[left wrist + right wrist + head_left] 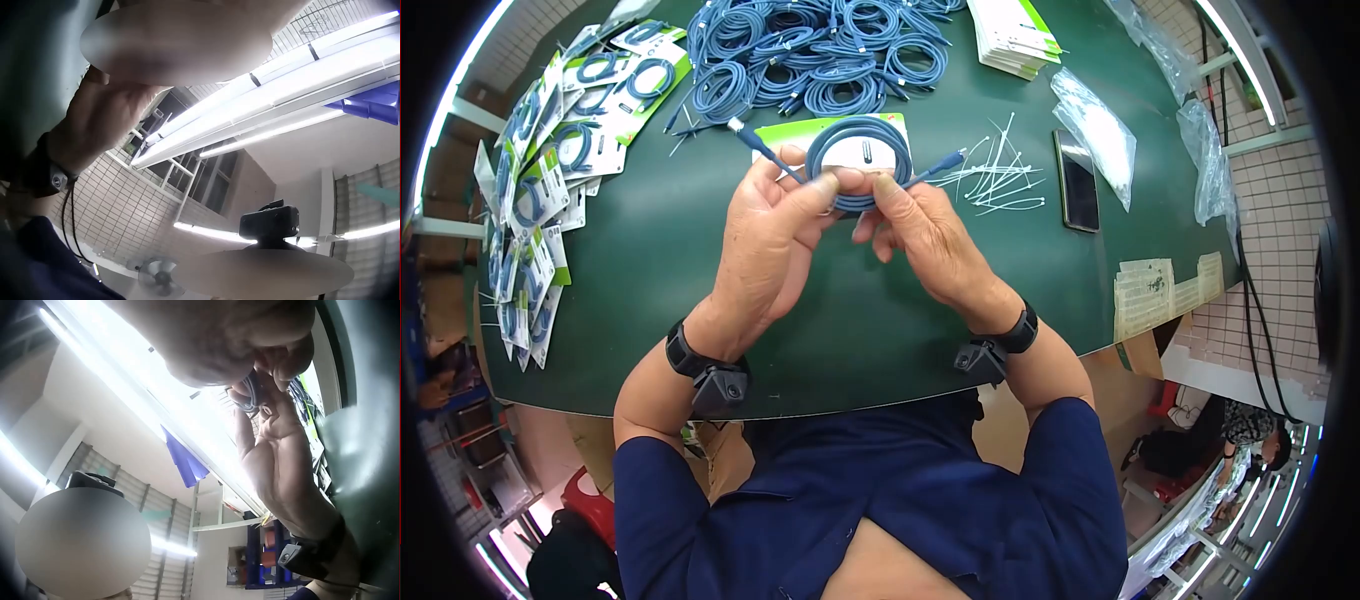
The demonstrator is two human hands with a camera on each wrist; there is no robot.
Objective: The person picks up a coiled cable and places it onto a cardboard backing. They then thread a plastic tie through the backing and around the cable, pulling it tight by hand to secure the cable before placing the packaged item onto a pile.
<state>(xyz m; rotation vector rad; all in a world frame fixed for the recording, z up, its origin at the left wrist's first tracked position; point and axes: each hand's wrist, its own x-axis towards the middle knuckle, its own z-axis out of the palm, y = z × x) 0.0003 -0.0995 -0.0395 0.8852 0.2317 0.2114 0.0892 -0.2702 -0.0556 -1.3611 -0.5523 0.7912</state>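
A coiled blue cable (902,150) is held by both hands at the lower side of its ring, over the table. My left hand (772,225) pinches the coil's lower left, thumb on top; a plug (745,133) sticks out above it. On the lower right, my right hand (928,232) pinches the ring between thumb and fingers, and the other plug (949,160) points off to the right. Behind the coil is a white and green card (892,122), seen through the ring. The right wrist view shows part of the coil (252,390) between the hands.
Many coiled blue cables (820,50) are heaped at the back. Carded cables (535,190) pile up on the left. White zip ties (1000,180), a phone (1078,185) and a clear plastic bag (1097,135) lie to the right. A stack of cards (1008,45) stands behind.
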